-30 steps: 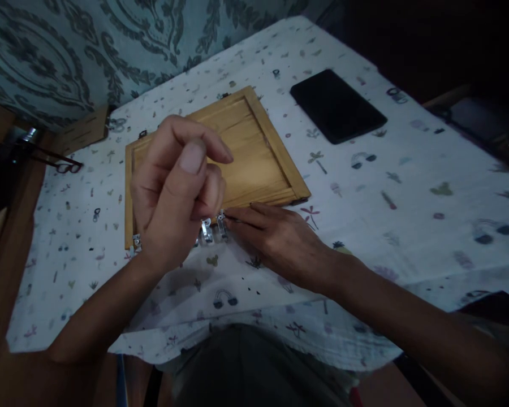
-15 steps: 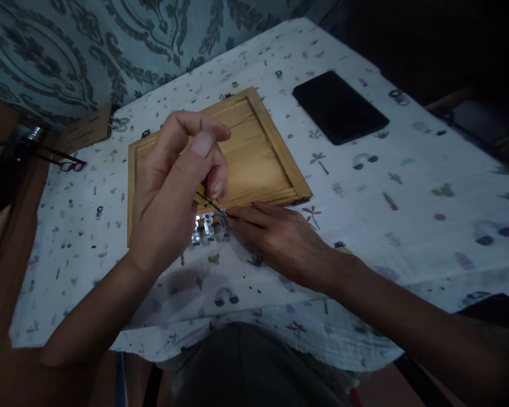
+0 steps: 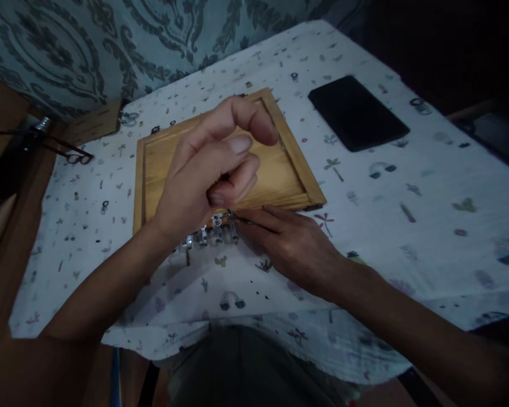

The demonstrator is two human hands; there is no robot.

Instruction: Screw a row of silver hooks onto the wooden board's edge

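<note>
My left hand [image 3: 218, 161] is closed over the near side of a wooden framed board [image 3: 275, 169]. It holds a slim screwdriver, mostly hidden in the fingers, whose tip meets a metal hook rail [image 3: 218, 226] at the board's near edge. Several silver hooks hang from that rail toward me. My right hand [image 3: 294, 240] rests on the cloth at the right, its fingers together and fingertips pinching the rail's right end. The board lies flat, partly covered by my left hand.
A black tablet or phone [image 3: 358, 113] lies right of the board on the printed tablecloth [image 3: 385, 237]. Red-framed glasses [image 3: 78, 157] sit at the far left, near a brown cardboard piece [image 3: 94, 121]. A patterned curtain [image 3: 161, 45] hangs behind the table.
My left hand has turned, its index finger lifting and reaching further right, and the screwdriver is now mostly hidden. My right hand keeps its place at the rail. The whole view has shifted slightly.
</note>
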